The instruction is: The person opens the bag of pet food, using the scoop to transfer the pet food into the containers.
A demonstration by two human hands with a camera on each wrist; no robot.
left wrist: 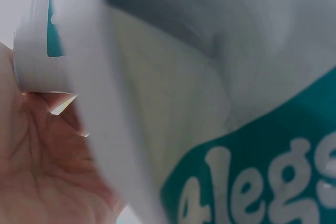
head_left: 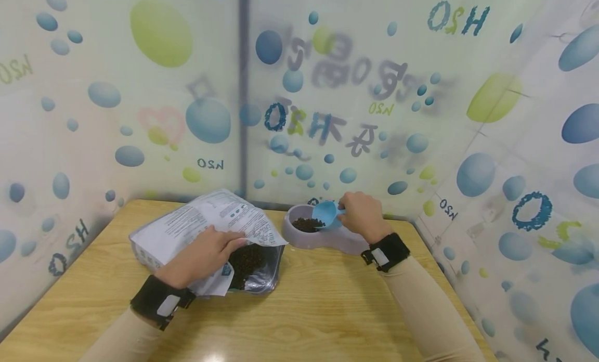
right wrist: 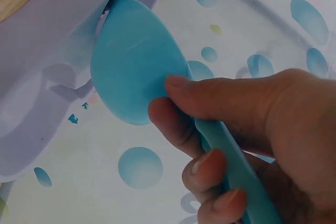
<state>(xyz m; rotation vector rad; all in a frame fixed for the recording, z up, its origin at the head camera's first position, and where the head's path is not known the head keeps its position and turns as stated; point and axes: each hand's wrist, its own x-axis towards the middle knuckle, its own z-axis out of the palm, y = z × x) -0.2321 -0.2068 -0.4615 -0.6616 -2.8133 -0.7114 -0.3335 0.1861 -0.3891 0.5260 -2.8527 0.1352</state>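
A: Layout?
B: Table (head_left: 327, 310). Open bag (head_left: 182, 224) on it, left; lilac bowl (head_left: 304, 241) right of that, near the far edge.
A: Hands?
B: Left hand (head_left: 203, 255) on the bag, can't tell if clamped. Right hand (head_left: 361, 212) clamped on blue scoop (head_left: 325, 214).
A: Scoop?
B: Tilted at the bowl's left compartment. Brown pellets (head_left: 306, 225) there and in the bag.

Pale lilac bowl (head_left: 323, 241), light-blue scoop (head_left: 325, 213) and dark-brown pellets (head_left: 306, 225) against a white backdrop (head_left: 346, 159) spotted blue and lime.
The white bag (head_left: 182, 221) shows dark print, a teal panel (left wrist: 294, 119) with white lettering and a silver lining (head_left: 269, 279); the counter (head_left: 327, 299) is yellowish wood grain, the sleeves (head_left: 421, 305) plain beige.
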